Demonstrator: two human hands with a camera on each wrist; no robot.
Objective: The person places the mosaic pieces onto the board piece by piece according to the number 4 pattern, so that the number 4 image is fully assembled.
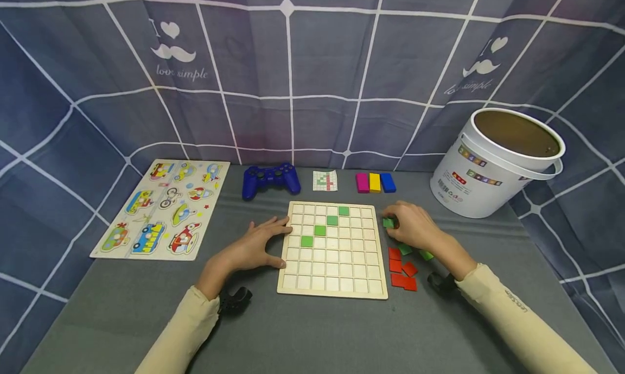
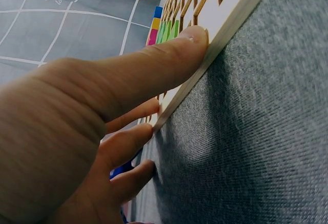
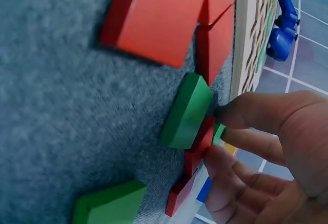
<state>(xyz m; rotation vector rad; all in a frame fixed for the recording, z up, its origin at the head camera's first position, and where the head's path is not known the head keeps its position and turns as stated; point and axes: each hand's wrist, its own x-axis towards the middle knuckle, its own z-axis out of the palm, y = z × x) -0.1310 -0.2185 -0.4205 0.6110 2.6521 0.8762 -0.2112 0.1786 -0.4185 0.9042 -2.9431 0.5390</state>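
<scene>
A wooden grid board [image 1: 332, 295] lies on the table, with green square tiles in a diagonal of cells, one of them a green tile [image 1: 319, 230]. My left hand [image 1: 254, 246] rests at the board's left edge, thumb on the rim and fingers spread; the left wrist view shows the thumb [image 2: 177, 55] pressing the frame. Right of the board, my right hand [image 1: 415, 224] pinches a small green tile [image 1: 388, 222]; its fingertips partly cover this tile [image 3: 219, 133] in the right wrist view. Loose red tiles [image 1: 397, 279] and green tiles [image 1: 426, 254] lie below that hand.
Behind the board are a blue game controller [image 1: 271, 181], a small pattern card [image 1: 324, 181] and magenta, yellow and blue blocks [image 1: 374, 183]. A white bucket [image 1: 469, 170] stands back right. A picture puzzle board [image 1: 163, 211] lies left. A checked curtain [image 1: 317, 64] encloses the table.
</scene>
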